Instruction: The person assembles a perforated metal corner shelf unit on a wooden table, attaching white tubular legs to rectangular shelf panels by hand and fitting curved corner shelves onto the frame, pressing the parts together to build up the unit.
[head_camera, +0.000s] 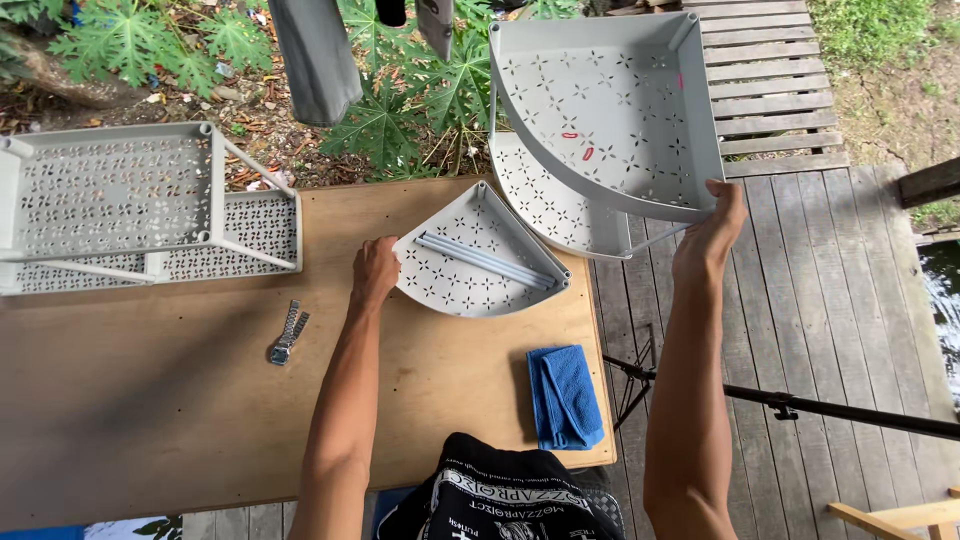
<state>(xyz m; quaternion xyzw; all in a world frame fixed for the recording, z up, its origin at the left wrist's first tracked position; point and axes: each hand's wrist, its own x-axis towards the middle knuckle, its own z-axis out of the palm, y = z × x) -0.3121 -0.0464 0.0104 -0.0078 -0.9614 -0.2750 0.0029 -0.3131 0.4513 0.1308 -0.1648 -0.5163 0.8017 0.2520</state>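
Holding the grey perforated two-tier plastic corner rack (610, 110) aloft in the right hand (712, 235), the left hand (375, 270) rests half-curled on the loose grey quarter-round tray (478, 262) lying on the plywood desk (200, 420). Judged step: adding a tier; next calls for aligning tray and its pale rods (485, 260) with the rack.

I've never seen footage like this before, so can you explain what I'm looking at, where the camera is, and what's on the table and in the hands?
There is no machine here, just a person's two bare arms. The one picture comes from a camera worn on the person's head, looking down.

The right hand holds up a grey two-tier corner shelf by its curved rim, off the table edge. The left hand rests on the rim of a loose quarter-round shelf tray with grey rods lying in it.

Also on the wooden table: a rectangular grey rack, a metal wristwatch and a folded blue cloth. Plants and decking lie beyond.
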